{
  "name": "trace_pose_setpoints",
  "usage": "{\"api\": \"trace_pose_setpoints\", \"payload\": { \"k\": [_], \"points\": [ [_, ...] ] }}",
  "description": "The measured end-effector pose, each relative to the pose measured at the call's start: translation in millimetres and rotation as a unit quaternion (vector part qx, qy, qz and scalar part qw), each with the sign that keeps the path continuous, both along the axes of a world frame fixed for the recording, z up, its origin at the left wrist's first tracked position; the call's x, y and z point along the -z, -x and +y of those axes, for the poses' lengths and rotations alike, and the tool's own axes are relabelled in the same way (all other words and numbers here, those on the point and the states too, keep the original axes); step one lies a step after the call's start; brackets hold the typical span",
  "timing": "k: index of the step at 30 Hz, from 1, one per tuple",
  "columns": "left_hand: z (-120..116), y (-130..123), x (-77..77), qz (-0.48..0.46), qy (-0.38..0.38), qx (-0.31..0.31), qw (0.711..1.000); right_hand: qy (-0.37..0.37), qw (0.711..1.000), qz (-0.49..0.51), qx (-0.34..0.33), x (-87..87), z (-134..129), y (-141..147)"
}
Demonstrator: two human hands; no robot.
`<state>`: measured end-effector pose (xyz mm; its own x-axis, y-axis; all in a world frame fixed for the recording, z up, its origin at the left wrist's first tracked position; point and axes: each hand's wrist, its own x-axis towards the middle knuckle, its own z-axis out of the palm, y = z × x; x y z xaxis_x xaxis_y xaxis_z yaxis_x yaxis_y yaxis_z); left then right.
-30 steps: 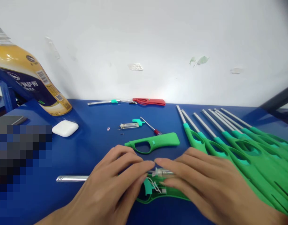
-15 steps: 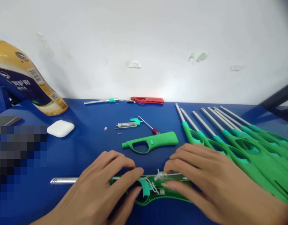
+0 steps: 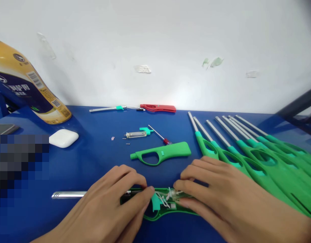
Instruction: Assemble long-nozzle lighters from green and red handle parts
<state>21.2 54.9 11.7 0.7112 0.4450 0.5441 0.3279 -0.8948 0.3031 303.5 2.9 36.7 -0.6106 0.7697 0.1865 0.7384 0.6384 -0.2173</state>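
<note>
An opened green gas lighter shell (image 3: 179,211) lies on the blue table, with a silver metal tube (image 3: 69,194) pointing left. My left hand (image 3: 112,202) is closed around the shell near its tube end, thumb and index finger beside the teal trigger (image 3: 156,203). White wires (image 3: 163,198) curl between the trigger and a clear fuel tank (image 3: 175,194). Thumb and fingers of my right hand (image 3: 218,195) pinch that tank near its valve end, inside the handle. The right hand covers the rest of the tank and the handle's end.
Behind my hands lie a green shell half (image 3: 174,151), a screwdriver (image 3: 166,140), another clear tank (image 3: 136,134) and small screws (image 3: 127,144). Several green lighters (image 3: 249,152) fill the right side. A red lighter shell (image 3: 158,108), white case (image 3: 64,138) and bottle (image 3: 36,87) stand farther off.
My right fingers have shifted slightly left and closer to the tank's valve end, and the tank sits a little lower in the shell. My left hand keeps its grip.
</note>
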Motion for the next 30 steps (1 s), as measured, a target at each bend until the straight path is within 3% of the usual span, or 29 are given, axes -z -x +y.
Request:
{"api": "trace_pose_setpoints", "payload": {
  "k": [8,16,25,30],
  "points": [
    [-6,-5,-2.6,0.038,-0.020,-0.024,0.999,-0.028,0.999,-0.009,-0.025,-5.0,1,1],
    [-11,-6,11.0,0.052,-0.089,-0.046,0.994,-0.073,0.996,-0.041,-0.037,-10.2,0,4],
    [-12,-6,10.9,0.047,0.007,0.002,0.999,-0.062,0.995,-0.059,-0.044,-12.9,1,4],
    [-11,-7,13.1,0.035,0.007,0.016,0.999,-0.046,0.996,-0.064,-0.038,-10.8,-1,3]
  ]
}}
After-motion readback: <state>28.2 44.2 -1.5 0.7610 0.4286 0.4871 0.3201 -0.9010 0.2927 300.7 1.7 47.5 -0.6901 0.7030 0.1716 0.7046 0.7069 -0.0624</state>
